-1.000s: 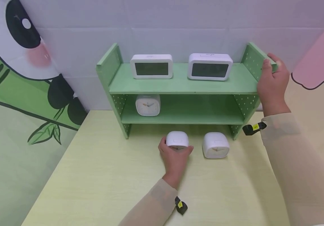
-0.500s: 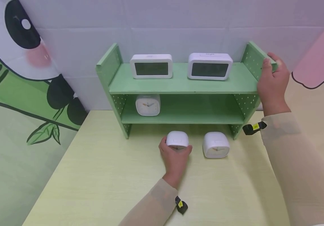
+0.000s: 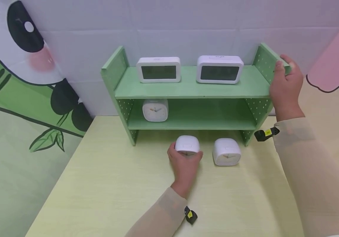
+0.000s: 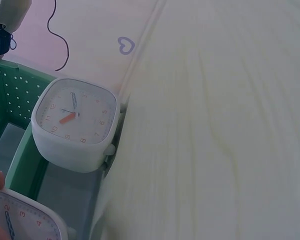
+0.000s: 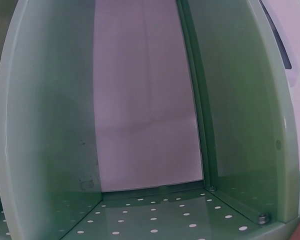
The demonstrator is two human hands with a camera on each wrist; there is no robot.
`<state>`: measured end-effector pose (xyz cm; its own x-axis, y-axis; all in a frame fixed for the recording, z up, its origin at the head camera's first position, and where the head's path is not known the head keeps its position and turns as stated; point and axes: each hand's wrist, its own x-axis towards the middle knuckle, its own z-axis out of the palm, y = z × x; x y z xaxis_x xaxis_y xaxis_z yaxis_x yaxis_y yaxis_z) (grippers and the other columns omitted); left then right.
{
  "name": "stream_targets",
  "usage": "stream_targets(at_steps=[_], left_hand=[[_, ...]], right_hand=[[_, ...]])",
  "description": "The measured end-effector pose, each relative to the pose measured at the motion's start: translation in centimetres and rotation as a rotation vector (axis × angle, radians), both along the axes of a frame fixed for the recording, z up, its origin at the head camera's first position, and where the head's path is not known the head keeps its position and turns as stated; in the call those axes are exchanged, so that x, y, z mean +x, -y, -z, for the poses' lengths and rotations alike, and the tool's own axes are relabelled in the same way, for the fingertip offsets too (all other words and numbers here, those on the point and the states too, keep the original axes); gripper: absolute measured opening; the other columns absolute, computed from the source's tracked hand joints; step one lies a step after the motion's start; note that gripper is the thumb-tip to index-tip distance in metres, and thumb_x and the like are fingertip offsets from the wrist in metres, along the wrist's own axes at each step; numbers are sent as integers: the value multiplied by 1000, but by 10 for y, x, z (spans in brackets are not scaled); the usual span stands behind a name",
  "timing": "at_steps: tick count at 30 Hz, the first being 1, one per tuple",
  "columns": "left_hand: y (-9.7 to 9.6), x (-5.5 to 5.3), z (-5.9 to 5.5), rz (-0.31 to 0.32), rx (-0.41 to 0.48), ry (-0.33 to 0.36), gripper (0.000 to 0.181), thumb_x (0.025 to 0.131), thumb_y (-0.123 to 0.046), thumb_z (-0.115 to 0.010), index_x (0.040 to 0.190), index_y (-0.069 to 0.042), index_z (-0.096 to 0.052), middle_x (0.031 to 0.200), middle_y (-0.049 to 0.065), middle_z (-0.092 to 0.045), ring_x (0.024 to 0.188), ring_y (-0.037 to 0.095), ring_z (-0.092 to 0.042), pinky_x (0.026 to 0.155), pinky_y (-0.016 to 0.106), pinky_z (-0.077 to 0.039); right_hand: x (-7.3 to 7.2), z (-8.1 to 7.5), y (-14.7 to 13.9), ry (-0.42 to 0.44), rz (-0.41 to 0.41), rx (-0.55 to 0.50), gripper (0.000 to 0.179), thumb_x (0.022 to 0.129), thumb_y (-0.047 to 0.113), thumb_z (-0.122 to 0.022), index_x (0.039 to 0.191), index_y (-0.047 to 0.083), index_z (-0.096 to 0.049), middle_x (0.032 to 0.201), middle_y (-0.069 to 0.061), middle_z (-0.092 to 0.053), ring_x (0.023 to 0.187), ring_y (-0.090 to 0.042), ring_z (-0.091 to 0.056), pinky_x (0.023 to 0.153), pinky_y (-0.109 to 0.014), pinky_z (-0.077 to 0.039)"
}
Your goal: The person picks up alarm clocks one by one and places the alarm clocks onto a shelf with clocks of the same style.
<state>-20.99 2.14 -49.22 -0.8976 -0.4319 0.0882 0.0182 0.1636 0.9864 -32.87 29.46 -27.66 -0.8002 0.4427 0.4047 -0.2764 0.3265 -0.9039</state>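
My left hand (image 3: 185, 166) holds a white alarm clock (image 3: 187, 143) between thumb and fingers, just in front of the green shelf (image 3: 191, 91). The hand covers the lower part of its dial. In the left wrist view this clock (image 4: 27, 220) is cut off at the bottom corner. To its right, a similar white clock (image 3: 227, 152) stands on the table, its dial facing me. My right hand (image 3: 287, 87) grips the top of the shelf's right side panel. Shelf boards and the dotted side panel (image 5: 155, 218) fill the right wrist view.
Two white digital clocks, one left (image 3: 158, 69) and one right (image 3: 220, 69), stand on the top board. A white dial clock (image 3: 155, 110) sits at the left of the middle board. The pale table (image 3: 113, 184) extends in front; a wall (image 3: 187, 33) rises behind the shelf.
The clock in my left hand has shifted slightly away from me and to the right, the hand moving with it. My right hand stays on the side panel.
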Motion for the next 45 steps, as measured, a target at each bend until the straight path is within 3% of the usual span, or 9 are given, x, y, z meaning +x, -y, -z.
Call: stream_targets(at_steps=[9,17,24,31,37,45], left_hand=[[-2,4,-15,51,31,-36,103,70,-23,-95,151,-8,-33,144,12,-40,122,32,-50,102,47,-44],[-2,7,-31,81,2,-70,103,70,-23,-95,151,-10,-34,146,12,-39,124,31,-49,102,48,-44],[0,11,-48,147,38,-90,104,71,-23,-95,153,-12,-32,145,7,-38,125,27,-46,102,47,-44],[2,9,-62,203,62,-116,100,73,-26,-93,152,-14,-33,146,2,-38,123,24,-47,102,54,-44],[3,7,-71,230,54,-117,100,73,-27,-93,153,-15,-33,146,1,-37,123,22,-47,99,48,-45],[4,4,-88,336,-7,-95,105,73,-30,-93,156,-15,-31,145,-1,-39,122,22,-48,94,44,-50]], right_hand=[[0,-1,0,-2,-1,9,46,109,31,-47,151,12,-52,114,1,-61,93,-8,-63,77,-15,-53],[1,-1,0,-9,-1,2,45,109,30,-48,150,13,-53,112,2,-61,91,-7,-63,75,-15,-52],[0,1,-1,-16,0,4,45,109,31,-48,150,14,-53,113,2,-62,92,-8,-63,77,-16,-52],[-1,2,-2,-30,10,17,44,109,31,-49,149,14,-55,106,4,-61,88,-6,-62,74,-15,-51],[0,2,-2,-22,18,25,44,109,31,-48,149,14,-54,107,5,-60,88,-5,-61,76,-16,-50],[1,-1,0,2,6,16,46,109,31,-47,151,12,-52,114,2,-59,94,-8,-61,79,-17,-52]])
